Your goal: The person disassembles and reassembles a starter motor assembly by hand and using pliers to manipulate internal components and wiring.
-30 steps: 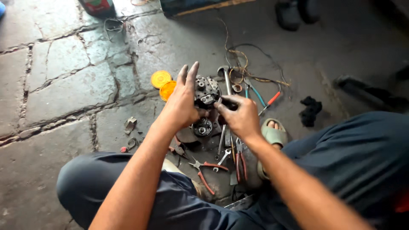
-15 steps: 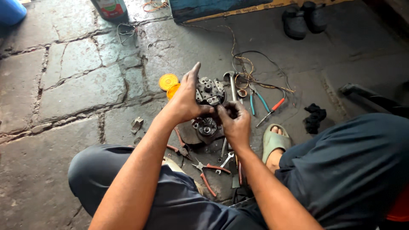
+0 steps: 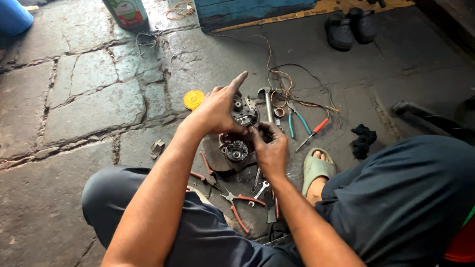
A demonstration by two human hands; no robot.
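My left hand (image 3: 213,112) grips the metal part (image 3: 244,111), index finger stretched out. My right hand (image 3: 269,148) pinches its near edge, fingers narrow. Pliers (image 3: 238,206) lie near.

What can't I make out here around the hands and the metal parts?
Head view only:
- Upper metal part: left hand covers its left side.
- What the right hand pinches: hidden by its fingers.
- Lower part: detail too small.
- Spanners: partly under the right forearm.
- Bottle: top cut off by the edge.
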